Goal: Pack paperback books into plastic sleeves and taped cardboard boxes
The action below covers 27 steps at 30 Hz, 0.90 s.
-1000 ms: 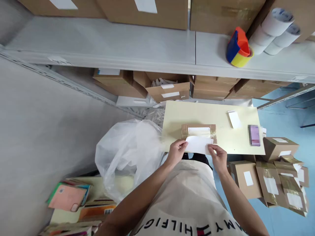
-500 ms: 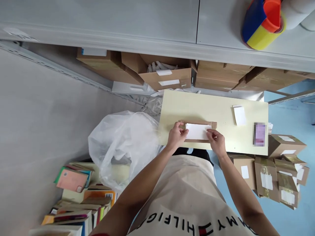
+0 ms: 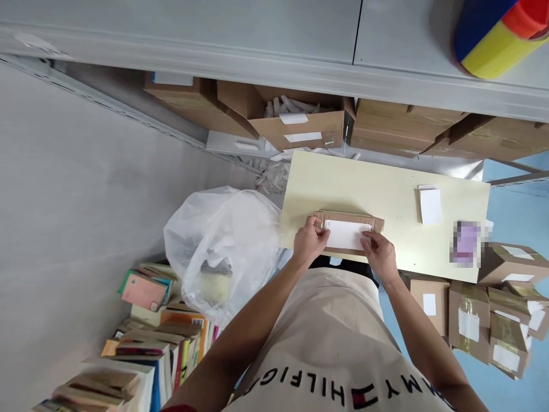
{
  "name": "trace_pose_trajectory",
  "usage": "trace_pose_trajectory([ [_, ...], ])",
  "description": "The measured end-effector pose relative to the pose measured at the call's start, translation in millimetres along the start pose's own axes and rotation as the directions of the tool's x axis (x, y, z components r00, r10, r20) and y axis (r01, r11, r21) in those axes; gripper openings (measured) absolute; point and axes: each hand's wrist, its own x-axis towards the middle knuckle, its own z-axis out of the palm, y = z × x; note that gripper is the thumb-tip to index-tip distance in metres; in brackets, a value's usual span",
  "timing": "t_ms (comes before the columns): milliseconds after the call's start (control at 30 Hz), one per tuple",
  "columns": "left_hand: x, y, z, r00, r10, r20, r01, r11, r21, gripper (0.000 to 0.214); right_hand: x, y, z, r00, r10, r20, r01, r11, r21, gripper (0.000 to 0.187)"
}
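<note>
A flat brown cardboard parcel (image 3: 377,224) lies on the pale yellow table (image 3: 364,189), close to its near edge. A white label (image 3: 346,234) covers the parcel's top. My left hand (image 3: 309,242) pinches the label's left end with bent fingers. My right hand (image 3: 380,256) presses its fingertips on the label's right end. Both hands rest on the parcel.
A small white stack of labels (image 3: 430,205) and a blurred purple item (image 3: 466,244) lie on the table's right. Taped boxes (image 3: 480,320) pile on the blue floor at right. A clear plastic bag (image 3: 221,246) and books (image 3: 146,355) sit left. Shelves with cartons (image 3: 300,123) and a tape dispenser (image 3: 497,31) stand behind.
The label was held in the air before the parcel a second ago; it now lies on the parcel's top with both hands on its ends. The camera has tilted down.
</note>
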Motion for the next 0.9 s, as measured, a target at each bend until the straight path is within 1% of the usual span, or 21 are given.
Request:
trace_pose_trajectory([
  [133, -1, 4, -5.6, 1.0, 0.011, 0.009, -0.012, 0.987, 0.159, 0.03, -4, -2, -4, 0.998, -0.046, 0.049, 0.054, 0.981, -0.184, 0.036],
  [233, 2, 4, -13.6, 0.999, 0.032, -0.006, -0.028, 0.949, 0.315, 0.038, -10, 0, -14, 0.997, -0.047, 0.057, 0.064, 0.928, -0.366, 0.037],
  [267, 4, 3, -16.1, 0.998, 0.063, -0.011, -0.055, 0.934, 0.352, 0.04, -11, 1, -18, 0.997, -0.059, 0.039, 0.07, 0.907, -0.416, 0.039],
  [300, 5, 2, -17.9, 0.992, 0.125, -0.01, -0.112, 0.919, 0.377, 0.039, -12, 2, -20, 0.995, -0.095, 0.012, 0.089, 0.885, -0.457, 0.043],
  [333, 7, 1, -18.9, 0.975, 0.223, 0.0, -0.205, 0.897, 0.392, 0.037, -12, 3, -21, 0.988, -0.155, -0.016, 0.128, 0.862, -0.49, 0.046],
  [367, 8, 0, -18.7, 0.937, 0.35, 0.026, -0.33, 0.856, 0.398, 0.034, -11, 4, -20, 0.971, -0.237, -0.028, 0.189, 0.835, -0.517, 0.05],
  [400, 9, -1, -17.3, 0.871, 0.486, 0.072, -0.472, 0.788, 0.395, 0.034, -9, 5, -17, 0.944, -0.329, -0.016, 0.269, 0.799, -0.538, 0.053],
  [433, 10, -2, -15.0, 0.782, 0.608, 0.136, -0.607, 0.697, 0.381, 0.036, -6, 5, -13, 0.91, -0.415, 0.025, 0.359, 0.754, -0.551, 0.058],
  [467, 10, -4, -12.4, 0.687, 0.695, 0.212, -0.717, 0.601, 0.354, 0.042, -4, 7, -8, 0.873, -0.479, 0.087, 0.442, 0.705, -0.555, 0.062],
  [500, 10, -6, -9.8, 0.602, 0.744, 0.289, -0.793, 0.518, 0.32, 0.048, -2, 9, -3, 0.843, -0.515, 0.155, 0.506, 0.66, -0.555, 0.065],
  [533, 10, -9, -8.0, 0.539, 0.762, 0.359, -0.84, 0.458, 0.29, 0.055, -1, 13, 1, 0.825, -0.525, 0.21, 0.542, 0.629, -0.558, 0.066],
  [567, 10, -13, -7.6, 0.502, 0.76, 0.412, -0.864, 0.424, 0.271, 0.061, -1, 18, 5, 0.825, -0.515, 0.233, 0.544, 0.614, -0.572, 0.067],
  [600, 11, -18, -8.7, 0.491, 0.749, 0.445, -0.871, 0.412, 0.268, 0.067, -3, 23, 7, 0.841, -0.493, 0.224, 0.519, 0.614, -0.595, 0.067],
  [667, 11, -27, -15.1, 0.505, 0.728, 0.464, -0.863, 0.419, 0.283, 0.076, -9, 32, 10, 0.883, -0.446, 0.144, 0.426, 0.636, -0.643, 0.07],
  [700, 12, -32, -19.7, 0.51, 0.725, 0.463, -0.86, 0.422, 0.286, 0.079, -14, 35, 11, 0.894, -0.435, 0.107, 0.392, 0.644, -0.657, 0.072],
  [733, 12, -36, -24.3, 0.503, 0.728, 0.466, -0.864, 0.417, 0.281, 0.082, -19, 37, 13, 0.895, -0.437, 0.09, 0.382, 0.645, -0.662, 0.073],
  [767, 12, -39, -28.4, 0.483, 0.733, 0.479, -0.876, 0.403, 0.267, 0.084, -24, 38, 16, 0.887, -0.451, 0.101, 0.399, 0.638, -0.658, 0.074],
  [867, 11, -46, -35.7, 0.398, 0.738, 0.545, -0.917, 0.341, 0.208, 0.084, -39, 37, 29, 0.84, -0.498, 0.217, 0.513, 0.598, -0.616, 0.072],
  [900, 10, -48, -36.8, 0.386, 0.737, 0.555, -0.922, 0.333, 0.199, 0.083, -43, 38, 32, 0.833, -0.498, 0.24, 0.529, 0.594, -0.606, 0.07],
])
